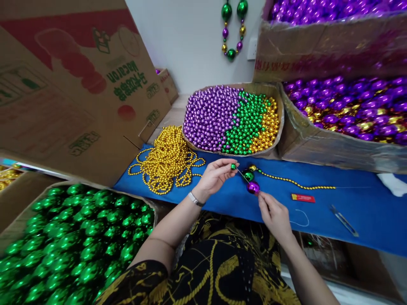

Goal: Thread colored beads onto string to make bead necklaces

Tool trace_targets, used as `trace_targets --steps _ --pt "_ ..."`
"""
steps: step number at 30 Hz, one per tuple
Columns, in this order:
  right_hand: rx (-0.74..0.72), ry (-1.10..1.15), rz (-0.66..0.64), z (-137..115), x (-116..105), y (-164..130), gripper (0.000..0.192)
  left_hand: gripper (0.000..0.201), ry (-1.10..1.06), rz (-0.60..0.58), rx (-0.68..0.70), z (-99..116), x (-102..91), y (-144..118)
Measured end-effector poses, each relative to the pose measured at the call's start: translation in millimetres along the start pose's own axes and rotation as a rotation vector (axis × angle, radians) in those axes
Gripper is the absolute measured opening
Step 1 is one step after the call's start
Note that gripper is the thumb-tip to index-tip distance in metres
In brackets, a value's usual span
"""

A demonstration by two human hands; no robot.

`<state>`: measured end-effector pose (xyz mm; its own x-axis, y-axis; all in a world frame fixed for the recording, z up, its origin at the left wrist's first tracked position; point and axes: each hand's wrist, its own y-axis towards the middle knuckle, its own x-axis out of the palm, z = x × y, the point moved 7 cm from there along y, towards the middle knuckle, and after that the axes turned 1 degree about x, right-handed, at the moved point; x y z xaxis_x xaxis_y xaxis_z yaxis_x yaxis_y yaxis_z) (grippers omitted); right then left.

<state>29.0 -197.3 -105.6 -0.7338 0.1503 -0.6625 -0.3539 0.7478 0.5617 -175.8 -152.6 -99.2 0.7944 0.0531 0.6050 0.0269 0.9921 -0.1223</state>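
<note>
My left hand (216, 176) is closed in a pinch on a small green bead (233, 166), where a thin needle or wire shows. That thin line runs down to a large purple bead (253, 187). My right hand (274, 212) pinches at the lower edge of the purple bead. Just behind it lie a larger green bead (248, 176) and a gold bead (252, 168). From these a strand of small gold beads (295, 183) stretches right across the blue cloth (216, 203), ending in a pale thread.
A box of small purple, green and gold beads (206, 118) stands ahead. Gold bead strands (168, 156) lie heaped at left. Large green beads (92, 237) fill a box at lower left. A red-yellow packet (303, 198) and a cutter knife (344, 221) lie at right. A necklace (231, 54) hangs on the wall.
</note>
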Motion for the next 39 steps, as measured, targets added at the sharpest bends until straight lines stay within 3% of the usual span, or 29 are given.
trace_targets --steps 15,23,39 --pt "0.039 -0.018 -0.072 -6.8 8.2 -13.2 0.022 0.025 0.149 0.061 0.072 3.9 -11.5 -17.7" --pt "0.09 0.012 -0.102 -11.7 21.3 -33.5 0.023 0.026 0.206 0.079 -0.02 -15.8 -23.4 -27.2" --pt "0.161 -0.029 -0.116 -1.6 19.9 -27.4 0.024 0.024 0.136 0.004 -0.057 -28.2 -6.5 -21.1"
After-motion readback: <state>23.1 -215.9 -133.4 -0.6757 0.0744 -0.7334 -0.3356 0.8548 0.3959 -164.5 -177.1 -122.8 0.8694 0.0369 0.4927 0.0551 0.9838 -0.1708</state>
